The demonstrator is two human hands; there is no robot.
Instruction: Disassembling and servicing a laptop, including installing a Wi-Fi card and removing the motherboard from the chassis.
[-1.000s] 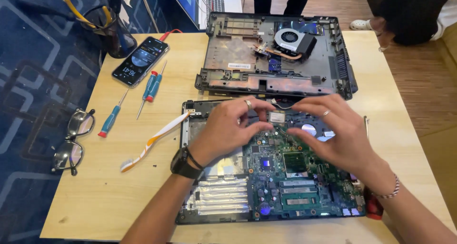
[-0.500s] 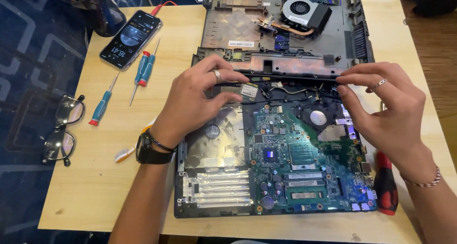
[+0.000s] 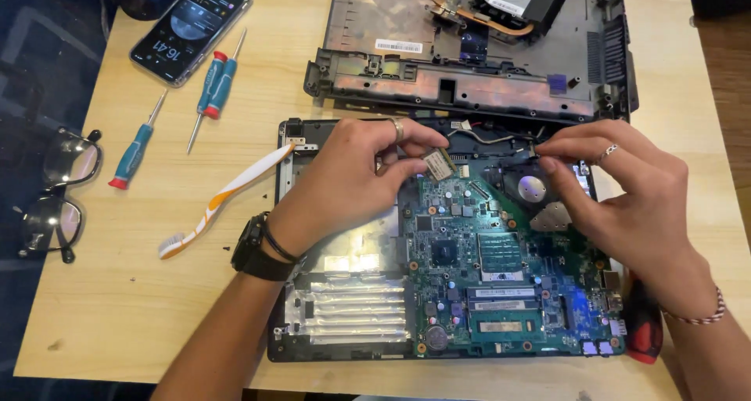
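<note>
- Green circuit board point(image 3: 477, 268) lies bare in the open laptop base point(image 3: 352, 307) on the desk point(image 3: 117, 307), with a toothbrush point(image 3: 227, 194) and screwdrivers point(image 3: 215, 88) off to the left.
- My left hand point(image 3: 344, 186) is nearly closed, thumb and forefinger pinching a small card point(image 3: 440, 164) at the board's top edge; I judge it best lifted gently and kept level.
- My right hand point(image 3: 626, 205) pinches at the thin wires point(image 3: 501, 140) by the hinge; I'd hold these lightly.

Bright even indoor light, soft shadows, sharp focus, dim left edge
</note>
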